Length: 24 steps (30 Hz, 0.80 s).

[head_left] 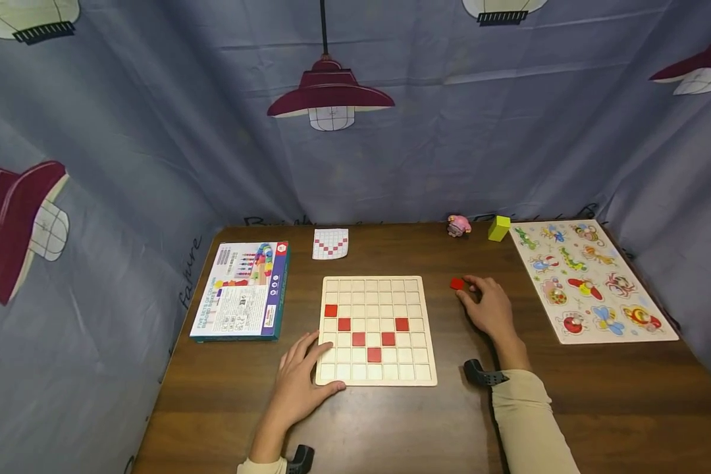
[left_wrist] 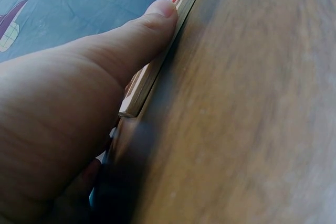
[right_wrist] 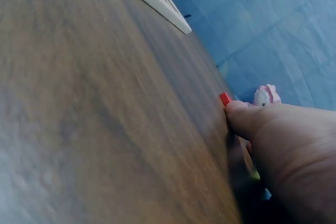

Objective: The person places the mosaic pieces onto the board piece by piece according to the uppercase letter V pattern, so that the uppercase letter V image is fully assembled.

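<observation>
- On the wooden table (head_left: 391, 421), right hand (head_left: 490, 309) lies palm down, fingers loosely curled, fingertips touching a small red tile (head_left: 457, 284) lying flat just right of the grid board (head_left: 376, 329); whether the tile is pinched or only touched, cannot tell
- Right wrist view: thumb tip (right_wrist: 239, 109) meets the red tile's (right_wrist: 224, 98) edge; other fingers hidden behind the hand
- Left hand (head_left: 299, 378) is flat, fingers relaxed and slightly spread, resting against the board's near-left corner; fingertips lie on the left edge, thumb along the front edge
- Left wrist view: thumb (left_wrist: 152, 24) pressed along the board's side (left_wrist: 152, 77); remaining fingers out of frame
- Board carries six red tiles in a partial V
- Pattern card (head_left: 330, 243) sits behind the board, toy box (head_left: 243, 289) to the left, animal peg puzzle (head_left: 592, 280) to the right
- Pink figurine (head_left: 459, 226) and yellow-green block (head_left: 499, 228) stand at the far edge
- Both wrist views are blurred; tabletop fills most of each
</observation>
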Each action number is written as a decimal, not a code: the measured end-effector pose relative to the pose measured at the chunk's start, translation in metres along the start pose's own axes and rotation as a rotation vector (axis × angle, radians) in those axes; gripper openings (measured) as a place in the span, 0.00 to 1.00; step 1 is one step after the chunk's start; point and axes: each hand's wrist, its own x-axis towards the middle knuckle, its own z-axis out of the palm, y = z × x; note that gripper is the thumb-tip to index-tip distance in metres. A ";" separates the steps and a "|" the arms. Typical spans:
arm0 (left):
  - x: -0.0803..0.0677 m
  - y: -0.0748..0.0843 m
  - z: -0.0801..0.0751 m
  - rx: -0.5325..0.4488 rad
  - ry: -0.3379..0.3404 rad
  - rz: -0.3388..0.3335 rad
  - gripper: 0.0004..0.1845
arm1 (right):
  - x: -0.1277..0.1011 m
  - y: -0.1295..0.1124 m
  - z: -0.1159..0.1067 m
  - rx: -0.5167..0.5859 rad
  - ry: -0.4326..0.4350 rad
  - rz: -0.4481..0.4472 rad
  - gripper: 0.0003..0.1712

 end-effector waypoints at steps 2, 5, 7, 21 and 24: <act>-0.002 -0.001 0.000 0.003 0.010 -0.006 0.42 | 0.000 -0.002 0.003 -0.001 -0.002 -0.001 0.22; -0.003 -0.002 -0.001 0.017 0.009 -0.012 0.42 | -0.001 -0.004 0.005 -0.007 0.012 -0.015 0.19; -0.002 -0.002 -0.002 0.012 0.003 -0.019 0.43 | -0.002 -0.004 0.004 -0.011 0.027 -0.041 0.17; 0.000 0.001 -0.001 0.005 -0.002 -0.014 0.43 | -0.005 -0.006 0.001 -0.080 0.029 -0.158 0.15; 0.000 0.000 -0.001 0.006 -0.009 -0.011 0.43 | -0.010 -0.003 0.003 -0.057 0.065 -0.173 0.15</act>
